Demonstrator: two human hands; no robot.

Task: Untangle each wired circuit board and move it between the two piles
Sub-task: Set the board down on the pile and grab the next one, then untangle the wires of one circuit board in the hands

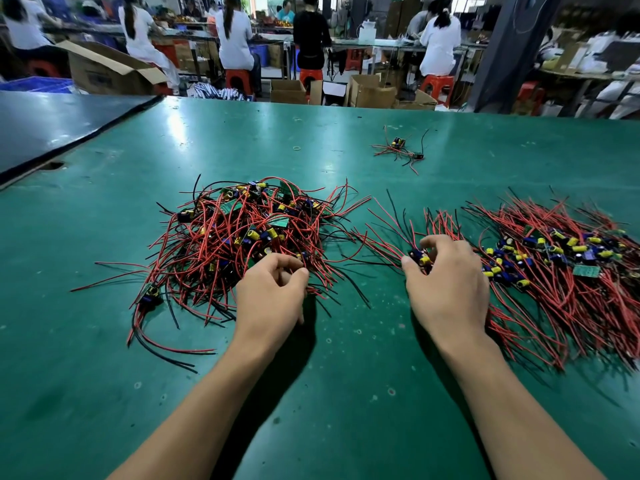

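A tangled pile (pixel 242 230) of small circuit boards with red and black wires lies left of centre on the green table (pixel 346 393). A second pile (pixel 561 271), with its wires combed straight, lies at the right. My left hand (pixel 273 296) is at the near right edge of the tangled pile, thumb and fingers pinching red wires there. My right hand (pixel 446 282) grips one wired circuit board (pixel 420 258) with yellow and blue parts, at the left edge of the straight pile; its wires fan up and to the left.
A stray pair of wired boards (pixel 398 148) and a small rubber band (pixel 297 147) lie farther back on the table. A dark panel (pixel 52 126) covers the far left corner. Beyond the table stand cardboard boxes (pixel 372 91), red stools and several seated workers.
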